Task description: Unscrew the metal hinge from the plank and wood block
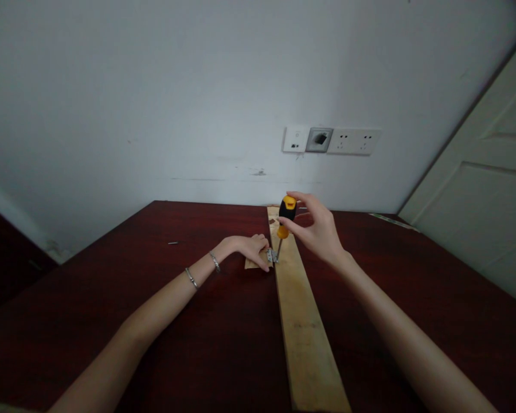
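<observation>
A long wooden plank lies lengthwise on the dark red table. Against its left side sits a small wooden piece, and a metal hinge bridges the two. My left hand rests flat on the small piece, fingers stretched out, thumb beside the hinge. In my right hand is a yellow and black screwdriver, held by its handle between thumb and fingers. Its shaft points down, with the tip at the hinge leaf on the plank. Whether a screw sits under the tip is too small to tell.
The dark red table meets a white wall at its far edge. A small metal piece lies left of my left hand. Wall sockets are above the table, a pale door stands at right, and a thin strip lies near it.
</observation>
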`<control>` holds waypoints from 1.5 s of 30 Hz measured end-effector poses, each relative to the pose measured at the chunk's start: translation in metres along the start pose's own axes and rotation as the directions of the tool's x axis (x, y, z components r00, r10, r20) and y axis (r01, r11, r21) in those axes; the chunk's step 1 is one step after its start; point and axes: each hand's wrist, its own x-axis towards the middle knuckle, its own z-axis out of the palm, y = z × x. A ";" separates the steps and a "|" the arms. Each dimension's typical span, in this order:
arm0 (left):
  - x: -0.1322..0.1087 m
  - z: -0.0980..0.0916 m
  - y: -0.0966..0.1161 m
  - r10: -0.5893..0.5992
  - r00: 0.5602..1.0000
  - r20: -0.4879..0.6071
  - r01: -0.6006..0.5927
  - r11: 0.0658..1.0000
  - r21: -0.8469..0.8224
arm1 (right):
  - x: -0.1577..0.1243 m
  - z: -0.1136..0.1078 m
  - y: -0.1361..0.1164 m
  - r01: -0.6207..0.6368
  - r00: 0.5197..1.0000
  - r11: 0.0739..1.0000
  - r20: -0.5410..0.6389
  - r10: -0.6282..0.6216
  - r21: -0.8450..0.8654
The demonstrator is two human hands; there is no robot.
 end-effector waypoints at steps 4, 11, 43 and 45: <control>0.000 0.000 0.000 0.014 1.000 0.006 -0.014 1.000 0.000 | 0.007 -0.003 -0.004 -0.071 0.996 0.997 0.054 0.073 -0.043; 0.000 0.000 0.001 0.005 1.000 0.010 -0.005 1.000 -0.001 | 0.025 -0.015 -0.010 -0.036 0.954 0.974 0.284 0.101 -0.225; -0.004 -0.001 0.001 0.022 1.000 0.009 -0.022 1.000 0.002 | 0.037 -0.031 -0.004 0.062 0.905 0.984 0.426 0.014 -0.164; -0.004 -0.001 0.001 0.020 1.000 0.003 -0.020 1.000 -0.007 | 0.038 -0.030 -0.004 0.070 0.903 0.984 0.429 0.007 -0.165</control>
